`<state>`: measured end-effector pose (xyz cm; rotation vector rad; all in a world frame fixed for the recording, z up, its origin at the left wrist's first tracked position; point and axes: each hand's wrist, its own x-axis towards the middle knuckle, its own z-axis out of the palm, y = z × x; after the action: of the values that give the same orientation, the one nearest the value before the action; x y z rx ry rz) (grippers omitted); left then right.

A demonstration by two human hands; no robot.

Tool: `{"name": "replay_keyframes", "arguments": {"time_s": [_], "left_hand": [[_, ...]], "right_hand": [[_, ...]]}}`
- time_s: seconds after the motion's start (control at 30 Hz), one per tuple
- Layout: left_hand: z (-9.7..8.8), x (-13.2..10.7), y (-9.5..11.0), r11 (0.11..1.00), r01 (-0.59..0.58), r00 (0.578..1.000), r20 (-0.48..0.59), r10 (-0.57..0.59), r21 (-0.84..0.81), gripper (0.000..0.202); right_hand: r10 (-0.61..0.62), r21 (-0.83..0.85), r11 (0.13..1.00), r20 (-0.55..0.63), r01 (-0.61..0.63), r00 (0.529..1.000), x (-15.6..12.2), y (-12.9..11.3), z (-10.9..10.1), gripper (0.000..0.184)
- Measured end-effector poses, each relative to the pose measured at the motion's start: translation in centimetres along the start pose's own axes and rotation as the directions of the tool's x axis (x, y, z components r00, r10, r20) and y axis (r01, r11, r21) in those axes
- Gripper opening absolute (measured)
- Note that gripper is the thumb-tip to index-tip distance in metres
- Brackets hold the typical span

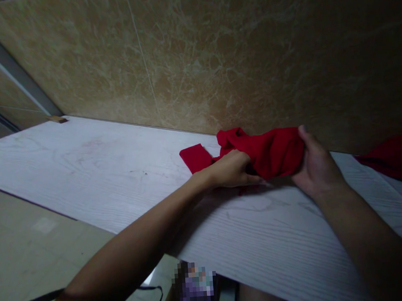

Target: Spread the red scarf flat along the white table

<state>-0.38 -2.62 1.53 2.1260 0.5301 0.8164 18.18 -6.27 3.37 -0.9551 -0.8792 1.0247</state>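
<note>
The left hand [231, 169] is pinching the near edge and the right hand [317, 166] is clamping the other end of a crumpled red fabric cloth [273, 151], one tail trailing onto the pale wood-grain worktop [85, 167]. It is seemingly being gathered, calling for both grips to hold; a brown marbled tile wall [215, 53] is backing the worktop.

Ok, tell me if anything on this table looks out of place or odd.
Nothing spilled or damaged. The red cloth is bunched up between the left hand and right hand, one flat end poking out leftward. A small wooden block sits alone at the far left corner of the white table.
</note>
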Motion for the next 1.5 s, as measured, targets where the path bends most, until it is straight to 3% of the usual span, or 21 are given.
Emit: {"name": "replay_keyframes", "arguments": {"time_s": [0.13, 0.3, 0.47, 0.57, 0.73, 0.93, 1.13, 1.2, 1.3, 1.4, 1.5], "left_hand": [[0.0, 0.1, 0.1, 0.997, -0.023, 0.995, -0.101, 0.016, -0.071, 0.022], [-0.4, 0.1, 1.3, 0.996, -0.028, 0.952, -0.305, 0.000, -0.088, 0.030], [-0.5, 0.2, 1.4, 0.980, 0.022, 0.947, -0.310, -0.083, -0.196, 0.039], [-0.7, 0.4, 1.3, 0.973, -0.002, 0.956, -0.284, -0.066, -0.231, 0.039], [-0.7, 0.3, 2.1, 0.957, -0.027, 0.912, -0.399, -0.096, -0.290, 0.053], [-0.4, 0.6, 2.4, 0.854, -0.070, 0.911, -0.382, -0.155, -0.515, 0.059], [-0.7, 0.7, 2.9, 0.810, -0.198, 0.891, -0.445, -0.085, -0.551, 0.048], [-0.8, 0.5, 3.1, 0.856, -0.167, 0.920, -0.389, -0.043, -0.490, 0.047], [-1.0, 0.0, 2.8, 0.961, 0.000, 0.989, -0.139, -0.040, -0.275, 0.049], [-1.2, -0.5, 2.3, 0.991, 0.108, 0.992, 0.072, -0.102, -0.080, 0.048], [-1.4, -0.6, 2.1, 0.989, 0.133, 0.977, 0.176, -0.120, -0.063, 0.048]], "right_hand": [[0.032, -0.033, 0.999, 0.127, -0.028, 0.991, -0.6, 0.6, 0.2, 0.043], [0.081, -0.121, 0.991, 0.258, -0.051, 0.963, -1.6, 1.2, 0.2, 0.048], [0.121, -0.144, 0.984, 0.120, -0.103, 0.985, -0.8, 1.8, -0.5, 0.051], [0.031, -0.124, 0.992, 0.007, -0.030, 0.999, 0.1, 1.4, -1.3, 0.052], [-0.024, 0.002, 1.000, -0.069, 0.024, 0.997, 0.4, 0.5, -1.1, 0.049], [0.127, 0.075, 0.989, -0.033, -0.124, 0.991, -0.8, 0.5, 0.6, 0.038], [0.337, -0.135, 0.932, -0.015, -0.336, 0.941, -1.8, -0.6, 0.8, 0.033], [0.332, -0.152, 0.933, 0.017, -0.326, 0.943, -1.9, -0.6, 0.9, 0.040], [0.268, -0.139, 0.955, 0.018, -0.263, 0.963, -1.8, -0.3, 0.9, 0.054], [0.212, -0.134, 0.968, -0.026, -0.214, 0.977, -1.6, -0.1, 0.8, 0.064], [0.157, -0.121, 0.979, -0.048, -0.162, 0.986, -1.4, -0.2, 0.7, 0.068]]}}
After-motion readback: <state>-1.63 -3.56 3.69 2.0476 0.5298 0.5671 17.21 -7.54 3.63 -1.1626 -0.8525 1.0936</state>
